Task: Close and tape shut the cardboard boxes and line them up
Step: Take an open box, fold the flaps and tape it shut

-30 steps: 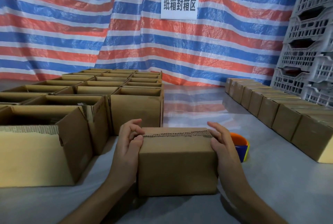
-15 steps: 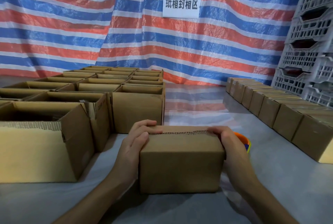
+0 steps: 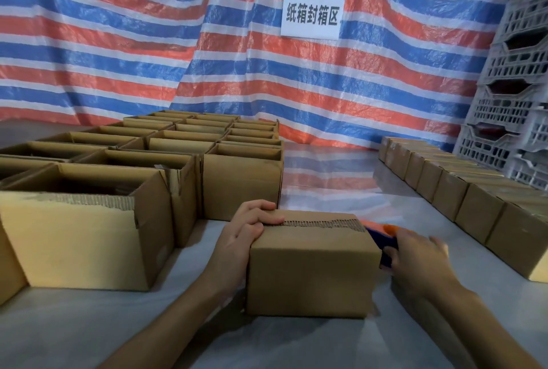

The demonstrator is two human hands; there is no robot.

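A small cardboard box stands on the grey floor right in front of me, flaps folded down, with a torn corrugated strip along its top seam. My left hand rests on the box's top left corner, fingers lying over the flaps and pressing them down. My right hand is off the box, just to its right, blurred, with fingers spread over the orange and blue tape dispenser. The hand and the box hide most of the dispenser. I see no firm grip on it.
Several open-topped boxes fill the floor at left in rows. A line of closed boxes runs along the right side. Grey plastic crates are stacked at far right. A striped tarp with a white sign hangs behind.
My right hand left the box's right top edge and moved right onto the tape dispenser. My left hand stayed on the top left corner. The flaps stayed folded down.
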